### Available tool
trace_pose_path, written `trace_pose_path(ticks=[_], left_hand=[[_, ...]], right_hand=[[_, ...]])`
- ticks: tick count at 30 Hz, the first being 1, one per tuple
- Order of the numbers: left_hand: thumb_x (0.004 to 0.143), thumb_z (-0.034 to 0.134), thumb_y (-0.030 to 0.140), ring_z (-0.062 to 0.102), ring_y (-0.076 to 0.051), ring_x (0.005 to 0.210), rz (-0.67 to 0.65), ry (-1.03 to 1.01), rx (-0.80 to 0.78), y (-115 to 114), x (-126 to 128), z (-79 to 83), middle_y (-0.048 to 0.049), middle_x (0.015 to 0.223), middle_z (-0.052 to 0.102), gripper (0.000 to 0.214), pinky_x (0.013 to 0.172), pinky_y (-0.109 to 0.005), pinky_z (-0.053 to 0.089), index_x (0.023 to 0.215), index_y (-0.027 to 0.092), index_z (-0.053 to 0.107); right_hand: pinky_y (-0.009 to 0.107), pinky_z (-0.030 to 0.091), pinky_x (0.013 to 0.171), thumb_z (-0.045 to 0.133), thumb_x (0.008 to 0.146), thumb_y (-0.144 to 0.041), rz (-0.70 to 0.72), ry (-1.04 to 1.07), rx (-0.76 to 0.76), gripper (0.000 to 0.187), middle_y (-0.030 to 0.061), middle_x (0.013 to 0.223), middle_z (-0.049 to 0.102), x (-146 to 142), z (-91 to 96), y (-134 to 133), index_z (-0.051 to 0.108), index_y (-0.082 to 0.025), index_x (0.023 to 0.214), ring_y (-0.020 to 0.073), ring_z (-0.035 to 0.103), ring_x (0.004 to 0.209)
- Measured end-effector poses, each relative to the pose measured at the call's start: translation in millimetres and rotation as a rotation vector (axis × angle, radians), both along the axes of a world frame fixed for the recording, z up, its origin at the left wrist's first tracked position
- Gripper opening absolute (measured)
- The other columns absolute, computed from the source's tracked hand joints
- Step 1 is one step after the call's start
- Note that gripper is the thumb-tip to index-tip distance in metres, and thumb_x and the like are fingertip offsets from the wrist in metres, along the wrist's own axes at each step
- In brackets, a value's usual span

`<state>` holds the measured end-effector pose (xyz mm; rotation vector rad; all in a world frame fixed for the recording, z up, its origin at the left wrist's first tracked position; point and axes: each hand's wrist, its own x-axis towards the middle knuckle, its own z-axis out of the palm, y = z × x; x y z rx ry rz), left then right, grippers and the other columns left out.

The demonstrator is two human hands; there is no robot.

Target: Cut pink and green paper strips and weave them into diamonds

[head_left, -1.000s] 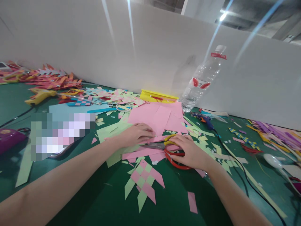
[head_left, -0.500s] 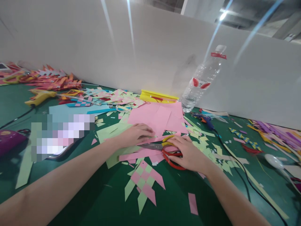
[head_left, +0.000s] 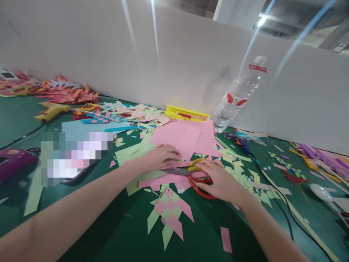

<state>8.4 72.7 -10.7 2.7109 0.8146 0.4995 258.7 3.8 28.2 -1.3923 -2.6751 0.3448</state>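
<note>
My left hand [head_left: 160,157] lies with its fingers stretched over the pale green paper [head_left: 131,154] and the edge of the pink sheets [head_left: 188,136]. My right hand [head_left: 216,178] grips the scissors [head_left: 194,177] by the handles, which show red and yellow. Their metal blades point left, toward my left hand, above pink paper strips [head_left: 152,181]. Some fingertips of my right hand are hidden. Just in front of the scissors is a woven pink-and-green paper fish [head_left: 169,207], flat on the green table.
A clear plastic bottle [head_left: 236,98] leans against the white partition [head_left: 109,54]. Glue guns lie at left [head_left: 53,111] and right [head_left: 240,142], with trailing cords. A blurred-out phone [head_left: 79,158] and purple case [head_left: 16,162] lie left. Paper scraps [head_left: 256,182] cover the right side.
The whole view has shifted slightly, so things appear a little further right and lower. My hands, the scissors and the paper keep nearly the same places relative to each other.
</note>
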Motion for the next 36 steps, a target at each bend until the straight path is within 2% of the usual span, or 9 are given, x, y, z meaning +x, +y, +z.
trace_pose_path(ticks=[7, 11, 18, 29, 32, 36], left_hand=[[0.092, 0.049, 0.024, 0.047, -0.018, 0.118, 0.012, 0.025, -0.002, -1.3, -0.2, 2.0, -0.0024, 0.126, 0.058, 0.027, 0.102, -0.034, 0.031, 0.116, 0.026, 0.060], [0.091, 0.049, 0.019, 0.046, -0.016, 0.119, -0.004, 0.019, -0.009, -2.7, 0.1, 3.6, -0.0016, 0.124, 0.059, 0.028, 0.102, -0.032, 0.031, 0.115, 0.026, 0.061], [0.090, 0.049, 0.018, 0.048, -0.017, 0.118, -0.003, -0.003, -0.017, -1.7, -0.2, 3.4, -0.0010, 0.123, 0.059, 0.030, 0.101, -0.034, 0.032, 0.116, 0.029, 0.061], [0.089, 0.050, 0.016, 0.050, -0.018, 0.115, -0.007, -0.037, -0.046, -2.6, 0.5, 5.8, -0.0027, 0.121, 0.061, 0.027, 0.101, -0.036, 0.035, 0.111, 0.026, 0.064], [0.087, 0.051, 0.016, 0.051, -0.018, 0.115, 0.013, -0.141, -0.127, -3.3, -1.5, 5.9, -0.0046, 0.121, 0.060, 0.030, 0.099, -0.035, 0.039, 0.115, 0.024, 0.060], [0.090, 0.043, 0.022, 0.056, -0.018, 0.109, 0.180, -0.465, -0.239, -1.1, -9.2, 4.6, -0.0093, 0.118, 0.060, 0.032, 0.092, -0.034, 0.047, 0.121, 0.017, 0.052]], right_hand=[[0.043, 0.035, 0.099, 0.053, 0.084, -0.040, 0.039, 0.013, 0.001, 0.039, 0.0057, 0.128, 0.053, 1.7, -3.1, 0.7, 0.052, -0.025, 0.120, 0.0244, 0.048, 0.117], [0.044, 0.037, 0.098, 0.052, 0.084, -0.040, 0.024, 0.012, 0.009, 0.038, 0.0058, 0.128, 0.053, 0.8, -3.2, -1.0, 0.052, -0.026, 0.120, 0.0247, 0.049, 0.117], [0.043, 0.039, 0.096, 0.050, 0.086, -0.038, 0.035, -0.016, -0.002, 0.039, 0.0092, 0.127, 0.054, -6.1, 1.0, -3.8, 0.052, -0.021, 0.122, 0.0250, 0.050, 0.116], [0.043, 0.038, 0.098, 0.051, 0.087, -0.035, 0.083, -0.009, -0.031, 0.035, 0.0071, 0.127, 0.053, -8.0, 1.7, -6.3, 0.056, -0.024, 0.119, 0.0251, 0.048, 0.117], [0.042, 0.037, 0.099, 0.051, 0.086, -0.036, 0.067, 0.025, -0.054, 0.036, 0.0067, 0.129, 0.052, -5.7, 1.8, -6.9, 0.054, -0.024, 0.120, 0.0239, 0.049, 0.117], [0.045, 0.033, 0.102, 0.056, 0.082, -0.034, 0.042, 0.107, -0.012, 0.036, 0.0062, 0.127, 0.054, 10.5, -2.6, -1.4, 0.055, -0.026, 0.117, 0.0250, 0.047, 0.120]])
